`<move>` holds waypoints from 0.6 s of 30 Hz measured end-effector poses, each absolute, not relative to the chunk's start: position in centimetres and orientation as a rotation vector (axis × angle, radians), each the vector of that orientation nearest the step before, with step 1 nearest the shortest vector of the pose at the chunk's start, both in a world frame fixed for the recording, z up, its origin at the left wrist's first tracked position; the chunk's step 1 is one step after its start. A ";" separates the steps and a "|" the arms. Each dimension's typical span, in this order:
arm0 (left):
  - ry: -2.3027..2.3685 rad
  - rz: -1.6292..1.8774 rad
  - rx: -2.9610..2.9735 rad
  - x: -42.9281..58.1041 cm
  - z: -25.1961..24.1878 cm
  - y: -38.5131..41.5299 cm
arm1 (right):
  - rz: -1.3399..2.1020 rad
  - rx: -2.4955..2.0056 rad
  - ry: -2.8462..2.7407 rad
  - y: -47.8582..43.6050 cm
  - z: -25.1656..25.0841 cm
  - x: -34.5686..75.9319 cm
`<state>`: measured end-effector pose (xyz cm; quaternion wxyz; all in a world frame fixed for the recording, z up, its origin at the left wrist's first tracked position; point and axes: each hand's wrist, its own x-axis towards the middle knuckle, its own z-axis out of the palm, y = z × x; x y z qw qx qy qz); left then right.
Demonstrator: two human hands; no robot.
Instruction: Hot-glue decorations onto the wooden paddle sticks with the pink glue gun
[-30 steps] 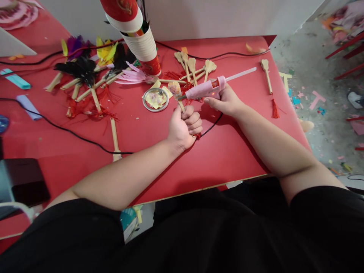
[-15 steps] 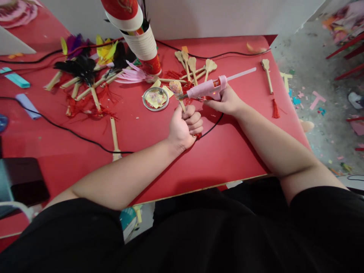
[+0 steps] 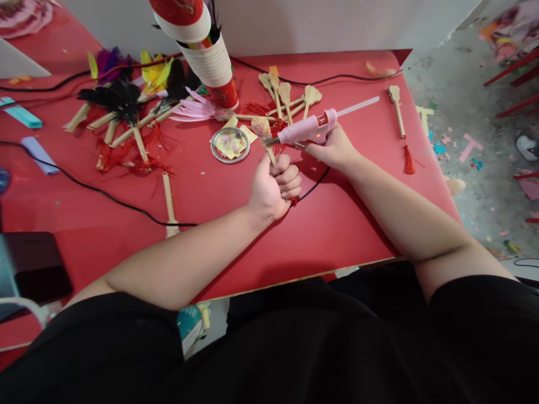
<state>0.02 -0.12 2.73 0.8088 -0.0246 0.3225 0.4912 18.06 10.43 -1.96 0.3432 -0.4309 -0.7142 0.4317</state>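
My left hand point(image 3: 275, 185) is closed round the handle of a small wooden stick point(image 3: 261, 129) whose wide head, crusted with something speckled, points up and away. A bit of red tassel shows below that fist. My right hand point(image 3: 332, 147) grips a pink hot glue gun point(image 3: 307, 130), with a clear glue stick point(image 3: 357, 106) poking out of its back. The gun's nozzle is at the neck of the wooden stick, just under the head; whether it touches I cannot tell. Left of the stick lies a round dish point(image 3: 229, 145) with yellow scraps in it.
Several bare wooden sticks point(image 3: 285, 95) with red tassels lie behind the glue gun. Feathered sticks point(image 3: 122, 106) are heaped at the left, near stacked paper cups point(image 3: 210, 62). A black cable point(image 3: 105, 193) crosses the red table point(image 3: 328, 235). Another tasselled stick point(image 3: 396, 109) lies at right.
Almost nothing differs. The glue gun and my right hand have shifted very slightly; my left hand keeps hold of the wooden stick in the same place.
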 end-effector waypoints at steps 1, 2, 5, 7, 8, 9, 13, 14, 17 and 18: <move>0.690 1.051 -0.058 0.0 2.7 -0.1 | 1.120 -1.125 -1.851 10.4 -1.8 18.0; 0.690 1.051 -0.062 0.0 2.8 -0.1 | 1.116 -1.127 -1.846 10.3 -1.7 17.9; 0.692 1.051 -0.062 0.1 2.9 -0.1 | 1.105 -1.118 -1.840 10.2 -1.7 17.8; 0.699 1.049 -0.063 0.1 3.0 -0.1 | 1.107 -1.101 -1.841 10.2 -1.6 17.7; 0.702 1.047 -0.063 0.1 3.0 -0.1 | 1.109 -1.096 -1.842 10.2 -1.6 17.7; 0.703 1.045 -0.064 0.1 3.0 -0.1 | 1.108 -1.094 -1.844 10.2 -1.6 17.7; 0.688 1.042 -0.054 0.1 2.9 -0.2 | 1.084 -1.106 -1.847 10.3 -1.6 17.9; 0.680 1.043 -0.051 0.0 2.9 -0.2 | 1.078 -1.107 -1.845 10.3 -1.7 17.9; 0.664 1.041 -0.057 0.0 2.8 -0.2 | 1.066 -1.107 -1.838 10.5 -1.9 18.0; 0.662 1.039 -0.063 0.0 2.8 -0.3 | 1.064 -1.103 -1.839 10.6 -2.0 18.0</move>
